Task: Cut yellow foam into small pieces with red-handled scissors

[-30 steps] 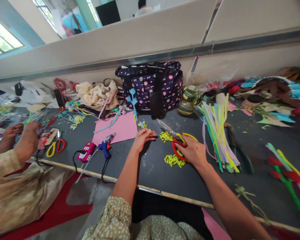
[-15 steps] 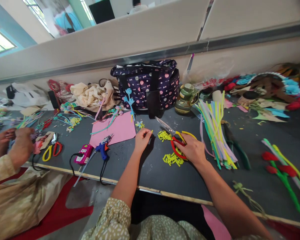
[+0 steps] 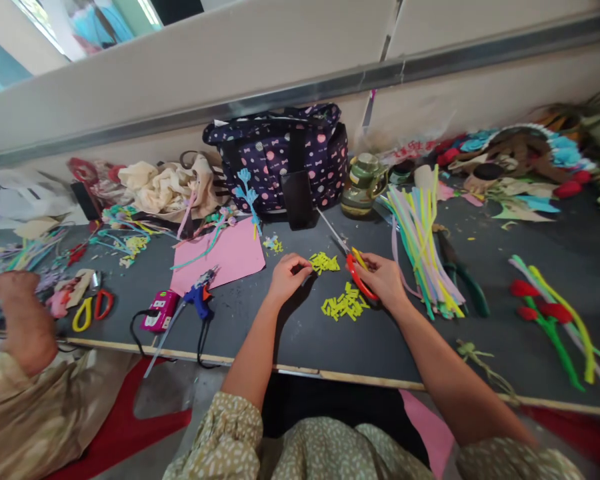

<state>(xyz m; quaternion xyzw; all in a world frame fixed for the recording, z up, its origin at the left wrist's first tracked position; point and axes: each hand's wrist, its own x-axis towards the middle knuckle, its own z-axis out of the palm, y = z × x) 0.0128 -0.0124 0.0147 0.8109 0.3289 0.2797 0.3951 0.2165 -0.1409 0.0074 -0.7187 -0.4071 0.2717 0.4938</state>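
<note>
My right hand (image 3: 384,279) is wrapped round the red and yellow handles of a pair of scissors (image 3: 356,272). The blades point away toward the phone and look nearly closed, seen edge-on. My left hand (image 3: 287,275) is pinched, its fingertips at the left edge of a small pile of short yellow-green pieces (image 3: 325,263). What those fingertips hold, if anything, is too small to make out. A second, looser pile of yellow-green pieces (image 3: 345,303) lies nearer me, between my hands.
A black phone (image 3: 298,200) leans on a patterned bag (image 3: 280,157). To its right stand a green jar (image 3: 364,187) and a bundle of fuzzy stems (image 3: 425,247) beside pliers (image 3: 463,273). Leftward are pink sheet (image 3: 245,250), glue gun (image 3: 199,298) and another person's hands (image 3: 15,287).
The scissors have turned from open blades to nearly closed. My left hand has come to the upper pile's edge; the yellow piece at its fingertips no longer shows clearly. The view has tilted down.
</note>
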